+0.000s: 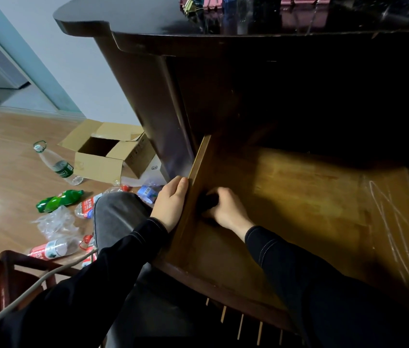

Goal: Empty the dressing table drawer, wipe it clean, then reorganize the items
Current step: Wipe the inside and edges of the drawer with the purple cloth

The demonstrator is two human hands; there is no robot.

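The wooden drawer [311, 202] of the dark dressing table [148, 23] is pulled out, and its bare floor shows nothing but my hand and what it holds. My right hand [226, 208] is inside at the drawer's left side, fingers curled round a small dark object [209, 200], pressed near the left wall; I cannot tell what the object is. My left hand [172, 203] rests on the outside of the drawer's left wall [199, 167], thumb over its top edge. Several items [198, 6] stand on the tabletop at the back.
On the wooden floor to the left lie an open cardboard box [103, 154], a clear water bottle [56, 163], a green bottle [59, 200], several other plastic bottles [50, 249] and crumpled plastic. A dark wooden chair [10, 267] and a grey cable [30, 290] sit at lower left.
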